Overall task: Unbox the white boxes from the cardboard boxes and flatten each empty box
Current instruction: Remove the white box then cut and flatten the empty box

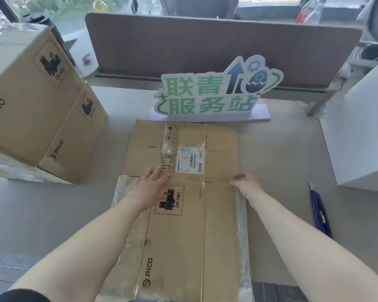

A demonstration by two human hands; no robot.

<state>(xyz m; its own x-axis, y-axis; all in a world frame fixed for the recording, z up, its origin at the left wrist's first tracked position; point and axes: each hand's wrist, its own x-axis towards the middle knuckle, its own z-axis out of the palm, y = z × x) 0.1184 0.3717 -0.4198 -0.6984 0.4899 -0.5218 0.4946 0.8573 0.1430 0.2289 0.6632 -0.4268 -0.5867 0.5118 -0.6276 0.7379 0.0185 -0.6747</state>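
A flattened brown cardboard box (pixel 218 225) printed with PICO and a UN 3481 mark lies on the table in front of me, clear tape hanging off its edges. My left hand (pixel 150 184) presses flat on it with straight fingers near the middle fold. My right hand (pixel 246 182) sits at the box's right edge with fingers curled on the cardboard edge by the tape strip. Two unopened PICO cardboard boxes (pixel 31 101) are stacked at the left, the upper one tilted. A white box (pixel 362 136) stands at the right edge of the table.
A green and white standing sign (pixel 212 92) is just behind the flattened box. A blue utility knife (pixel 320 210) lies on the table to the right. A brown desk divider (pixel 216 46) closes off the back. Bottles stand beyond it.
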